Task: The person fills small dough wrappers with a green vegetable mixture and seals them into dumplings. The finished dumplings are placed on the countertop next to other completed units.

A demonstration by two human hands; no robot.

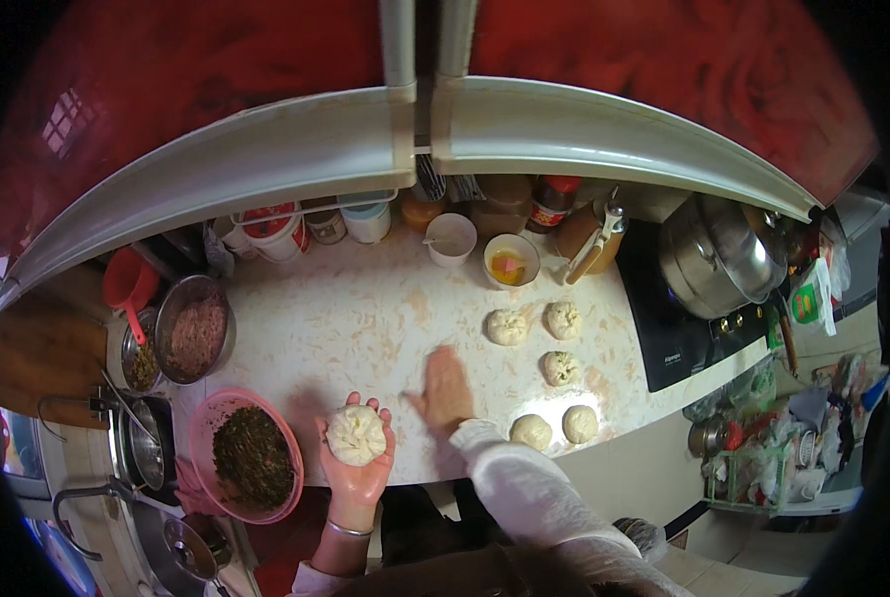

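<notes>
On my left hand, palm up with its fingers curled around, rests a pleated stuffed dough bun. My right hand is blurred, palm down over the marbled countertop, with its thumb spread and no object seen in it. Right of it are two smooth dough balls near the front edge and three pleated buns farther back. A pink basin of dark green chopped filling is left of my left hand. Behind it, a metal bowl holds minced meat.
A steel pot stands on the black cooktop at right. A bowl of yellow liquid, a white bowl and jars line the back, below red cabinets. A red ladle and a sink are at left.
</notes>
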